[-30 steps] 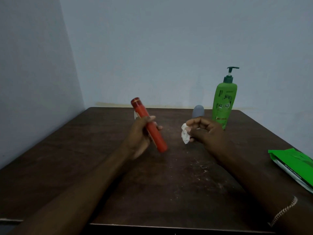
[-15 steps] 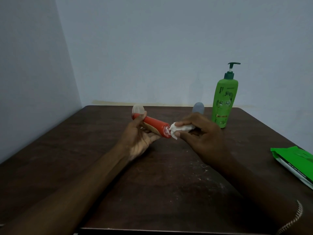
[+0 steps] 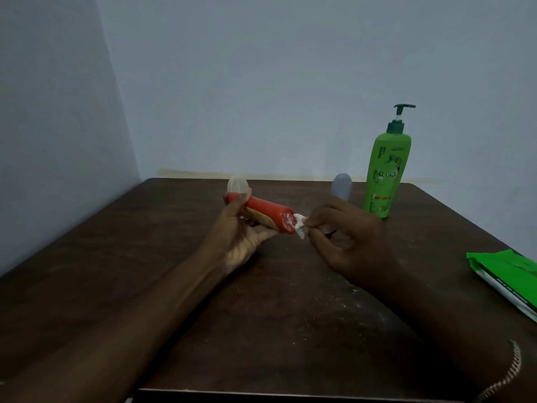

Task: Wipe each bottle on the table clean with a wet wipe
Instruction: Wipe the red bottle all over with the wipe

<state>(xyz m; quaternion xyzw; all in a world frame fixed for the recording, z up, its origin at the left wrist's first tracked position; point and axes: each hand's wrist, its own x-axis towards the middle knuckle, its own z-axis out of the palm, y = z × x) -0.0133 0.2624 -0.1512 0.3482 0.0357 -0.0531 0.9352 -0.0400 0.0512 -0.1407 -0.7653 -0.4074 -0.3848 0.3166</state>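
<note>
A slim red bottle is being held sideways above the middle of a dark wooden table, with its flat base pointing right. It is one of three bottles plainly showing. The left hand is cradling it from below, with the fingers curling up around the body and the thumb pressing near the far end.

One crumpled white wet wipe is touching the bottle's base. The right hand is pinching the wipe between thumb and fingertips, with the other fingers curling inward.

A clear rounded top is showing just behind the red bottle's far end. Whether it belongs to that bottle or to something else cannot be told.

Behind the right hand, a small grey bottle is standing upright, partly hidden by the knuckles. Just to its right, a tall green pump bottle is standing upright near the table's far edge.

One green wipe pack is lying flat at the table's right edge, well apart from the hands. A thin bracelet is circling the right wrist. Pale walls are meeting in a corner behind the table.
</note>
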